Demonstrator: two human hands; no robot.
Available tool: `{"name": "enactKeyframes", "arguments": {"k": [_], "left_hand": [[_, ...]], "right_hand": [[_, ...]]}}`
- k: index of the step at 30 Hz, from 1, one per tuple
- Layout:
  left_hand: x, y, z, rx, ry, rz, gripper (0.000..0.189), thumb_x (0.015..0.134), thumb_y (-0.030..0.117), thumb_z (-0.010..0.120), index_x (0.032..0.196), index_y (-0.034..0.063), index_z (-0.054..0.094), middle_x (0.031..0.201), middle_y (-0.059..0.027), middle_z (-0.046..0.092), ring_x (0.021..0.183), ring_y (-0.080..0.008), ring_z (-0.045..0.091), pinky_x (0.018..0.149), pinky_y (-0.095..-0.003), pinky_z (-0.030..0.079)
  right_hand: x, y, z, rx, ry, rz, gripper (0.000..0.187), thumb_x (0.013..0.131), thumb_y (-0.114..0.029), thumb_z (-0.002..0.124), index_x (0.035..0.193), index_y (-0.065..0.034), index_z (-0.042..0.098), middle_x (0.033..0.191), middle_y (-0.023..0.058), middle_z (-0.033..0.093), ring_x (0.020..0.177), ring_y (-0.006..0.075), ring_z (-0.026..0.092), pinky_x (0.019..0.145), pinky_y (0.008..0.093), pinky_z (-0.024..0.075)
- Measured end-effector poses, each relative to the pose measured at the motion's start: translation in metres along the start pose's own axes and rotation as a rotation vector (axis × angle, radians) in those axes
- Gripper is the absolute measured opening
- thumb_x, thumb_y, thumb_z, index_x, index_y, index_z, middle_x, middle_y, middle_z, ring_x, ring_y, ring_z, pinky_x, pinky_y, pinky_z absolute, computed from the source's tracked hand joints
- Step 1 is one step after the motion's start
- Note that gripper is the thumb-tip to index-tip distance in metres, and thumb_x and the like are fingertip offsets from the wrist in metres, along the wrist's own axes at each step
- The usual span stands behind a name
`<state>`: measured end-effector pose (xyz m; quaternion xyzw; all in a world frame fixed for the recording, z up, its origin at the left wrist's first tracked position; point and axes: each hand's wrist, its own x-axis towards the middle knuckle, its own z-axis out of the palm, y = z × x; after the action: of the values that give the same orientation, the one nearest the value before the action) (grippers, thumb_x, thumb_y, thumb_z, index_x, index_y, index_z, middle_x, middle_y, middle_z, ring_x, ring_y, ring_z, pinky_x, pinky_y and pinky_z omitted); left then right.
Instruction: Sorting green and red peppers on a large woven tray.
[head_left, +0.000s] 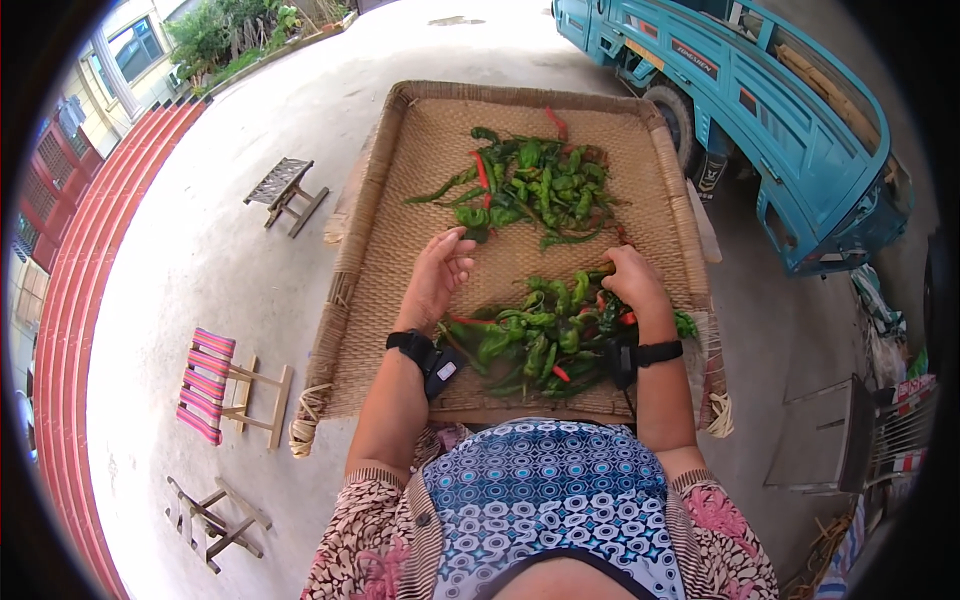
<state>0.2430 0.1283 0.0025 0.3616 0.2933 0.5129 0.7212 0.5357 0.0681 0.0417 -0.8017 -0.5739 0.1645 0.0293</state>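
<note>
A woven tray (442, 124) with a raised rim lies before me, bearing two heaps of peppers, mostly green with some red. The far heap (555, 180) spreads over the tray's upper middle; the near heap (540, 337) lies by the edge closest to my body. My left hand (444, 268) is over the tray at the far heap's lower left, fingers curled, by a dark green pepper; whether it touches that pepper is unclear. My right hand (634, 276) is at the near heap's upper right, thumb and fingers pinched on the end of a green pepper (598, 268).
A blue cargo tricycle (750, 112) stands beyond the tray on the right. Small folding stools, one with striped webbing (206, 386), stand on the concrete at the left. Red steps (82, 330) run along the far left. A metal-framed chair (847, 435) is at the lower right.
</note>
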Motion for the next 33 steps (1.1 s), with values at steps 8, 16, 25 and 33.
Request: {"name": "enactKeyframes", "arguments": {"k": [8, 16, 25, 33], "left_hand": [[-0.002, -0.001, 0.005, 0.044, -0.02, -0.071, 0.038, 0.095, 0.023, 0.054, 0.124, -0.0002, 0.047, 0.091, -0.0042, 0.064, 0.068, -0.0093, 0.059, 0.055, -0.0212, 0.048], [-0.009, 0.001, 0.011, 0.283, -0.308, -0.179, 0.036, 0.097, 0.023, 0.052, 0.123, -0.0007, 0.05, 0.089, -0.0026, 0.062, 0.058, -0.005, 0.049, 0.046, -0.019, 0.041], [-0.023, 0.007, 0.027, 0.524, -0.496, -0.287, 0.034, 0.098, 0.032, 0.049, 0.103, 0.0008, 0.061, 0.076, 0.0018, 0.057, 0.051, -0.0026, 0.042, 0.044, -0.0178, 0.033], [-0.016, 0.004, 0.019, 0.175, -0.448, -0.146, 0.035, 0.1, 0.032, 0.044, 0.105, 0.0007, 0.059, 0.078, -0.002, 0.058, 0.052, -0.0075, 0.045, 0.046, -0.02, 0.037]], "right_hand": [[0.004, 0.007, 0.008, -0.058, 0.053, -0.015, 0.029, 0.089, -0.02, 0.063, 0.115, -0.0097, 0.056, 0.12, 0.0089, 0.049, 0.102, 0.0299, 0.053, 0.085, 0.0487, 0.0445], [-0.027, -0.031, -0.014, 1.304, 0.076, -0.356, 0.027, 0.097, -0.029, 0.052, 0.11, -0.0053, 0.054, 0.099, 0.0066, 0.063, 0.077, 0.0148, 0.063, 0.069, 0.0329, 0.0526], [-0.029, -0.058, 0.024, 1.737, -0.325, -0.377, 0.018, 0.097, -0.022, 0.051, 0.106, -0.0061, 0.051, 0.104, 0.0098, 0.065, 0.078, 0.0161, 0.065, 0.07, 0.0296, 0.0538], [-0.027, -0.053, 0.018, 1.6, -0.154, -0.207, 0.031, 0.097, -0.025, 0.051, 0.12, -0.0039, 0.049, 0.11, 0.0093, 0.061, 0.083, 0.0161, 0.064, 0.073, 0.0302, 0.0536]]}}
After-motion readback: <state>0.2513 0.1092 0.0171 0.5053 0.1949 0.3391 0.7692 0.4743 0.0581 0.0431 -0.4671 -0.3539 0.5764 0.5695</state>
